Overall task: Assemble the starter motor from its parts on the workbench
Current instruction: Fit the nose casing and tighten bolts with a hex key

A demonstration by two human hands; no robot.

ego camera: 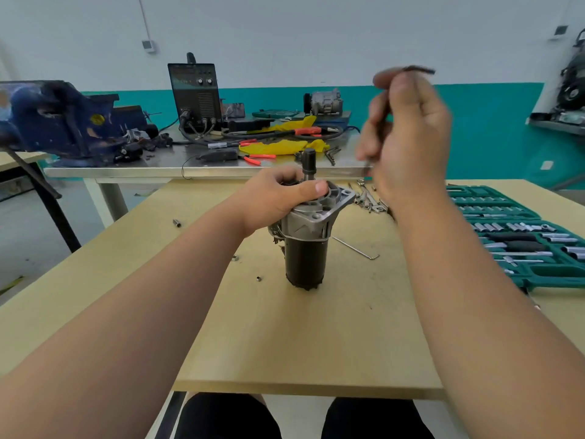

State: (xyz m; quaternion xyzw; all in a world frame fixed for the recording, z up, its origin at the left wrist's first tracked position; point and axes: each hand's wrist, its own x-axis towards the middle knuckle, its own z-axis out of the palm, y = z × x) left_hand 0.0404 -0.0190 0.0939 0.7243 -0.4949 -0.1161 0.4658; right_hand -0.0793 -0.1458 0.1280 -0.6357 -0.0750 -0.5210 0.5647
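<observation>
Starter motor upright, hex key raised

Your starter motor (pixel 305 239) stands on end mid-workbench (pixel 316 337), your left hand (pixel 278 198) closed around its aluminium housing. Your right hand (pixel 408 128), blurred, pinches a dark hex key (pixel 419 70) above right. Ease your left grip and the motor, top-heavy I judge, could topple onto the loose bolts (pixel 368 202) beyond.

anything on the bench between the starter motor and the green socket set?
Head view: one L-shaped hex key lies on the bare wood between the starter motor and the socket set, touching neither.
</observation>
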